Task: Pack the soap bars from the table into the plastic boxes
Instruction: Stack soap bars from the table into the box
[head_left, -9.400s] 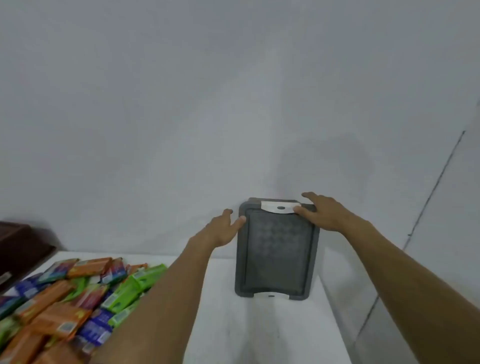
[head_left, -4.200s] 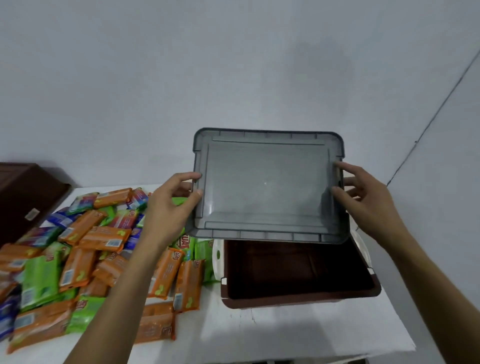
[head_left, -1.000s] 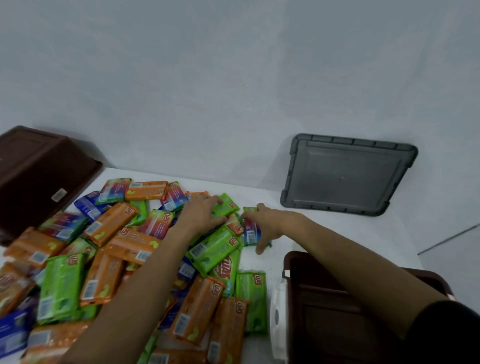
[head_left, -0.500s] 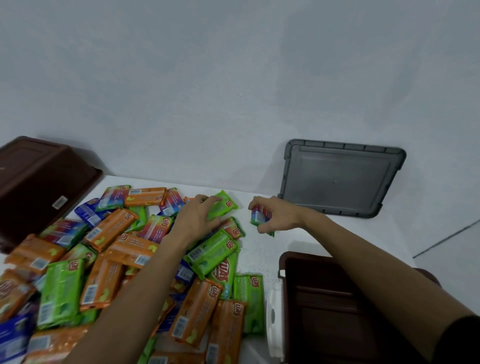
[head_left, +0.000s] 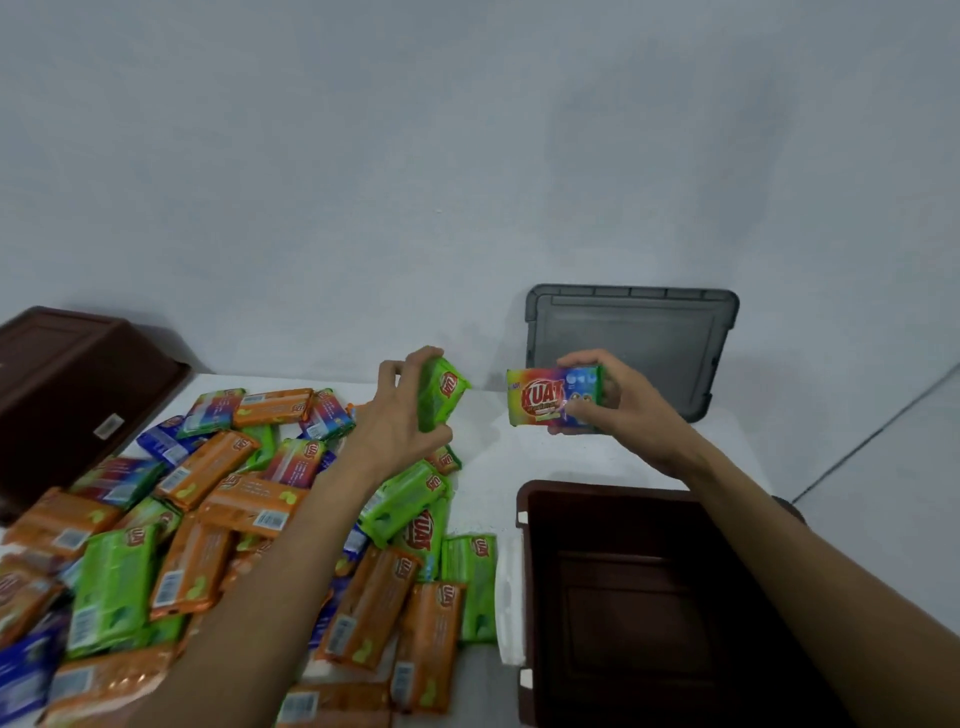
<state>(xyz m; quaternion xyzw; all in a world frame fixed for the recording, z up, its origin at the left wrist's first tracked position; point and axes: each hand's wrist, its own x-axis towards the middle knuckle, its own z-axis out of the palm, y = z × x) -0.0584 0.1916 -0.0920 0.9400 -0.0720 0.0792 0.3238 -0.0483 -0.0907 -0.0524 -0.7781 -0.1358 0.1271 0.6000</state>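
Observation:
My left hand (head_left: 397, 415) grips a green soap bar (head_left: 441, 392), lifted above the pile. My right hand (head_left: 618, 397) holds a rainbow-coloured soap bar (head_left: 545, 397) by its right end, label facing me, in the air behind the box. An open brown plastic box (head_left: 530, 577) stands at the lower right with nothing visible inside. A heap of wrapped soap bars (head_left: 218, 525), orange, green, blue and rainbow, covers the left of the white table (head_left: 488, 457).
The box's grey lid (head_left: 631, 343) leans upright against the wall behind my right hand. A second brown box (head_left: 72, 384) sits at the far left by the wall. The table's right edge runs close to the open box.
Both hands have risen off the pile, each with a bar. The right hand has turned its rainbow bar label-up; the left has lifted a green bar.

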